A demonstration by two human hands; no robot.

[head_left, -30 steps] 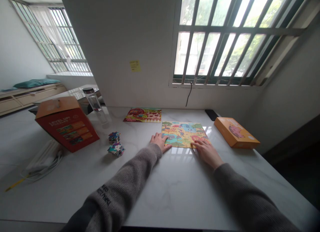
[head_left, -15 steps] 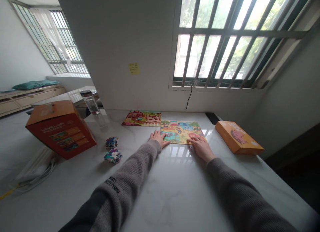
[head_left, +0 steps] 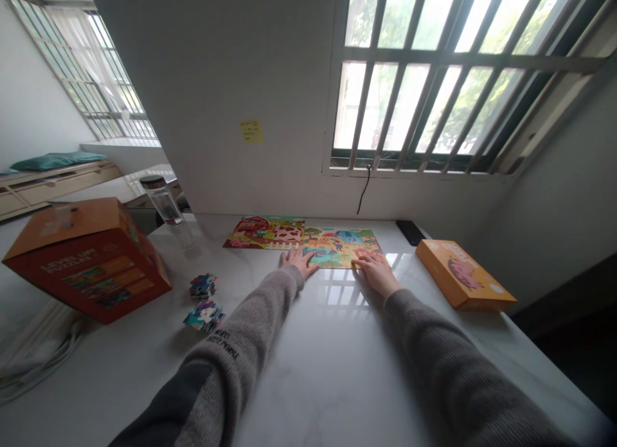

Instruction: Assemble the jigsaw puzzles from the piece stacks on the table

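Observation:
An assembled jigsaw puzzle (head_left: 337, 241) with a blue elephant and other animals lies flat near the wall. Its left edge sits against or very near a second puzzle (head_left: 265, 233) showing a red barn and a spotted cow. My left hand (head_left: 297, 261) rests at the near left corner of the animal puzzle, fingers spread, thumb along its edge. On the near right part of the same puzzle lie the fingers of my right hand (head_left: 378, 273), stretched out and covering that corner. Neither hand is wrapped around anything.
Two stacks of puzzle pieces (head_left: 204, 285) stand left of my left arm. A large red-orange puzzle box (head_left: 91, 261), a glass bottle (head_left: 166, 203) and white cables (head_left: 53, 363) are farther left. An orange box (head_left: 463, 275) and a black phone (head_left: 409, 232) are at right.
Both hands have slid the animal puzzle away from me and slightly left, toward the wall and the barn puzzle. The camera view has shifted a little too.

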